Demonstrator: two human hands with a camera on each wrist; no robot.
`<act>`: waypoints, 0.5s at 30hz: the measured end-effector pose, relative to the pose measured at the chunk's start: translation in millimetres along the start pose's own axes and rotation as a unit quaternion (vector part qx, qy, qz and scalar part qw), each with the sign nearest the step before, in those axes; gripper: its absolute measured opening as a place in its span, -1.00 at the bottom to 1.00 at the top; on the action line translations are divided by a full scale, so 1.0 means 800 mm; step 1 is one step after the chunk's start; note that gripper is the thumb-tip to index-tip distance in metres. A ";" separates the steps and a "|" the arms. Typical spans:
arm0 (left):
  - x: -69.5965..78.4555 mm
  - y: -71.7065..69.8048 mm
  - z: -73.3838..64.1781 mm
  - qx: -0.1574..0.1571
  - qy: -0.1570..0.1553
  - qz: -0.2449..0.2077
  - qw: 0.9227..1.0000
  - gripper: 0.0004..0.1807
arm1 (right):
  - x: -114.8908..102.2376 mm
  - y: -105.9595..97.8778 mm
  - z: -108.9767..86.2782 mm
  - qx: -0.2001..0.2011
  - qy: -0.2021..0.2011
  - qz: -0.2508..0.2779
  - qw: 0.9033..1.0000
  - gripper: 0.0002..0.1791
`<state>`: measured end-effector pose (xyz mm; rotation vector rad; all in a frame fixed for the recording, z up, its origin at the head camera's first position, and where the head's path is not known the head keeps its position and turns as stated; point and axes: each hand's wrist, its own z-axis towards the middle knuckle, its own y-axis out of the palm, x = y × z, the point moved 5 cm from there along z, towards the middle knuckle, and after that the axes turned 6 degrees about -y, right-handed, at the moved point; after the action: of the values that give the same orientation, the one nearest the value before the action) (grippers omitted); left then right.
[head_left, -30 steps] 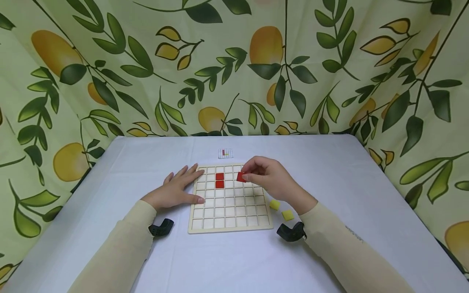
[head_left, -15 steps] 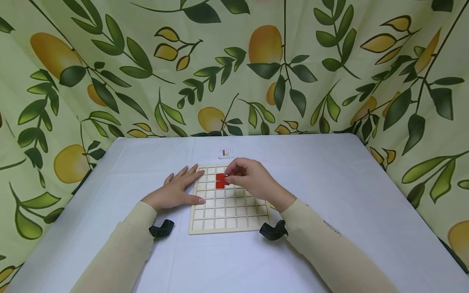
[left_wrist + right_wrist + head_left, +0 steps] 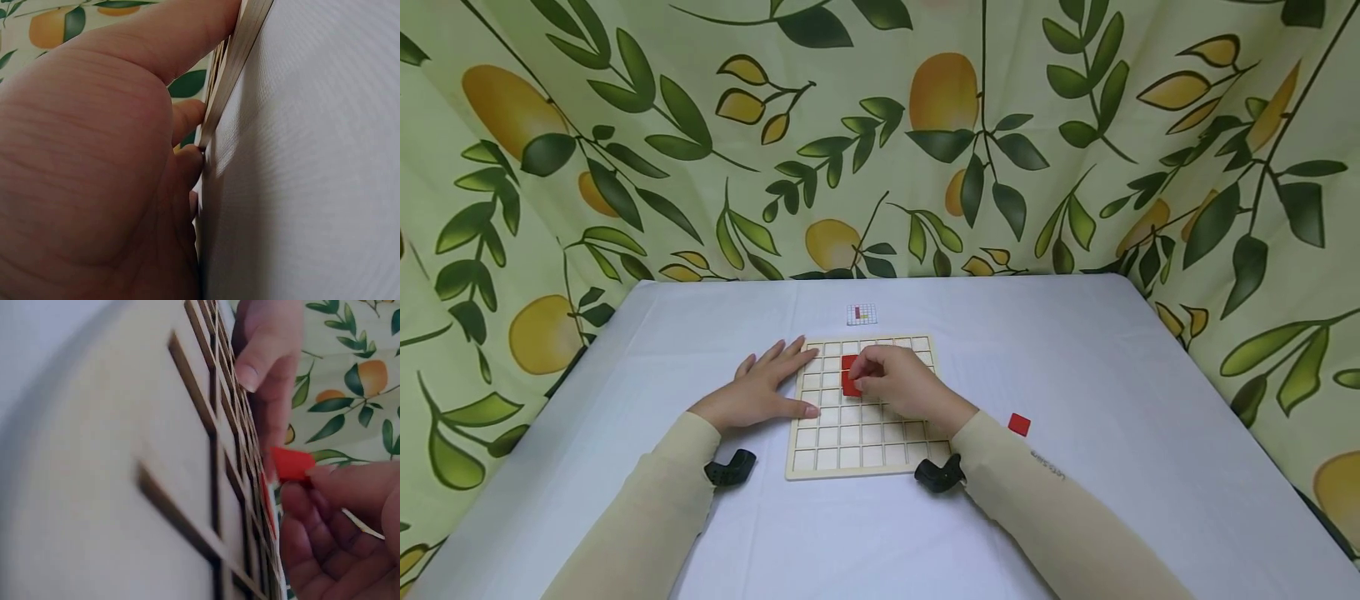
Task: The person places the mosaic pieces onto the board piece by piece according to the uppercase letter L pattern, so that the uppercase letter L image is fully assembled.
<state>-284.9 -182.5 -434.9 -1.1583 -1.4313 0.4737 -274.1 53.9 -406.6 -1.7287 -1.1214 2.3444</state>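
Observation:
A pale wooden grid board [image 3: 828, 436] lies on the table with red square tiles [image 3: 847, 362] in a column left of its middle. My right hand [image 3: 898, 382] is over those tiles. Between its thumb and fingers it pinches a red square tile [image 3: 292, 464], tilted and close above the board in the right wrist view. My left hand [image 3: 758, 392] rests along the board's left edge, fingers spread, with the thumb and some fingertips on the frame. In the left wrist view its fingers [image 3: 187, 119] touch the board's wooden side [image 3: 237, 69].
A loose red tile [image 3: 1019, 424] lies on the white tablecloth [image 3: 1105, 358] right of my right sleeve. Behind the board is a small card [image 3: 861, 314] printed with a coloured grid. A fruit-patterned curtain [image 3: 865, 167] closes off the back and sides.
My right hand has carried its red tile leftward to the red column, then slightly nearer me. Its forearm now covers the yellow tiles and uncovers a loose red one. The left hand stays still.

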 end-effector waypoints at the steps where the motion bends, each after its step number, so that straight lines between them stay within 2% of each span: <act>1: 0.000 0.000 0.000 0.000 0.001 0.000 1.000 0.25 | 0.002 0.003 0.000 -0.007 -0.002 -0.010 1.000 -0.92; 5: 0.000 -0.001 0.000 0.001 0.002 0.002 1.000 0.24 | 0.005 0.010 0.000 -0.024 -0.013 -0.048 0.998 -0.92; 10: 0.000 -0.001 0.001 0.002 0.006 0.003 1.000 0.24 | 0.005 0.012 0.001 -0.024 -0.015 -0.083 0.996 -0.88; 15: -0.002 0.000 0.000 0.002 0.005 0.004 1.000 0.25 | 0.005 0.013 0.000 -0.026 -0.020 -0.075 0.997 -0.85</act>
<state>-285.1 -184.1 -435.3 -1.1631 -1.4178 0.4760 -271.8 47.9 -415.2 -1.5584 -1.2815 2.2895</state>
